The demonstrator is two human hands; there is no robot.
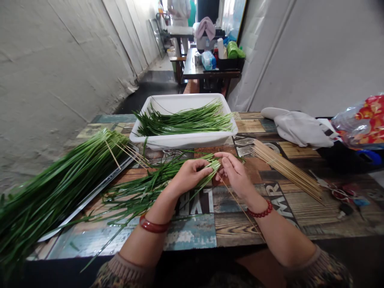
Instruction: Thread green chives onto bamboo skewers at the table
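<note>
My left hand [195, 173] is closed around a bunch of garlic chives [144, 180], whose pale cut ends point right and whose green leaves trail left over the table. At those ends, my right hand [235, 172] is closed in a pinch, with a thin bamboo skewer [240, 206] slanting from beneath its fingers toward the table's front edge. Whether the skewer's tip is inside the stems is hidden by the fingers. Left of me lies a big pile of chives [66, 172] on a metal tray [90, 204], with several skewers [132, 154] at its stem end.
A white plastic tub [180, 140] holding more chives stands behind my hands. To the right lie a bundle of bamboo skewers [285, 170], scissors [322, 182], keys [345, 210] and a grey cloth item [303, 128]. Farther back are another table [192, 68] and a standing person [179, 16].
</note>
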